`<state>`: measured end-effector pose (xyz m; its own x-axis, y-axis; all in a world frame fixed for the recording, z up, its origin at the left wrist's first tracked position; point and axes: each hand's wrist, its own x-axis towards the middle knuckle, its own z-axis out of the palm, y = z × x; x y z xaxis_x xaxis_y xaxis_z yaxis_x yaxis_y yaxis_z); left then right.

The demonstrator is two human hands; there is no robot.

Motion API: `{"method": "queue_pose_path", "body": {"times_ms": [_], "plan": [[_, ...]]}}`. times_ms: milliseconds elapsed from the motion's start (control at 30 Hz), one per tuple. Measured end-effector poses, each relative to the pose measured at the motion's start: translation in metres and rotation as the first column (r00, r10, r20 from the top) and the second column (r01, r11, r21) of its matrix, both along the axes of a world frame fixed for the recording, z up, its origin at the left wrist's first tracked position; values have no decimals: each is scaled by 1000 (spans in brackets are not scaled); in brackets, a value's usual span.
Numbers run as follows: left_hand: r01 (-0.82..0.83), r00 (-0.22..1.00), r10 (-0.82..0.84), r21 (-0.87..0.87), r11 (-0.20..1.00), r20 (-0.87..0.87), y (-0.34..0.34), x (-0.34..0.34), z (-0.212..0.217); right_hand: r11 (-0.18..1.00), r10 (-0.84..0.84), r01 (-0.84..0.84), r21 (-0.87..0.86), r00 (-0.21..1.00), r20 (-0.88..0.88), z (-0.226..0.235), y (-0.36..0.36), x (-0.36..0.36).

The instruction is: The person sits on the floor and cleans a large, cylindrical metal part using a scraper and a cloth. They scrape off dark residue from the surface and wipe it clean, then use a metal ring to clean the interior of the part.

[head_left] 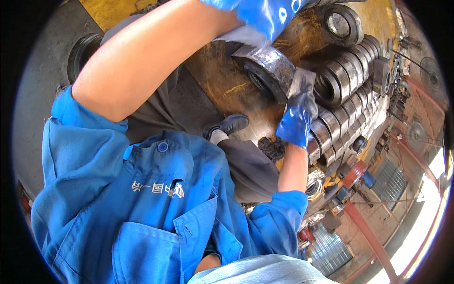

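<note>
A heavy steel ring [267, 64] with a faceted outer wall stands tilted on the worn yellow-brown surface, its dark bore turned toward me. My left hand [262, 21], in a blue coated glove, reaches across the top of the picture and grips the ring's upper side. The frame's edge cuts off part of that hand. On the ring's right side my right hand [299, 111], also in a blue glove with grey, dirty fingers, holds its edge. Some fingertips of both hands are hidden.
Rows of stacked steel rings [350, 64] lie close to the right. Another faceted ring [339, 24] stands beyond. Dark shavings [272, 149] sit near my shoe [234, 124]. A dark round part [84, 57] is at far left. Fans [416, 135] and red beams [371, 236] show at the right.
</note>
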<state>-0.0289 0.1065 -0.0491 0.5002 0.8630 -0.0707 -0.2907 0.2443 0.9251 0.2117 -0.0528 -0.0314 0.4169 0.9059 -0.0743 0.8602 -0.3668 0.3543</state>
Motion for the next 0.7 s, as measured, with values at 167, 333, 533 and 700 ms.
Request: {"method": "queue_pose_path", "body": {"times_ms": [167, 333, 533, 700], "plan": [[17, 1000, -17, 12, 1000, -25, 7, -3, 3, 989, 72, -76, -124, 997, -41, 6, 33, -18], [-33, 998, 35, 29, 999, -59, 12, -17, 3, 974, 148, -166, -155, 981, -122, 18, 46, -16], [-22, 997, 25, 35, 999, -71, 15, -22, 4, 955, 170, -207, -214, 969, -181, 18, 61, -25], [30, 997, -28, 35, 999, -67, 20, -14, 4, 941, 129, -216, -259, 941, -314, 19, 51, -33]]}}
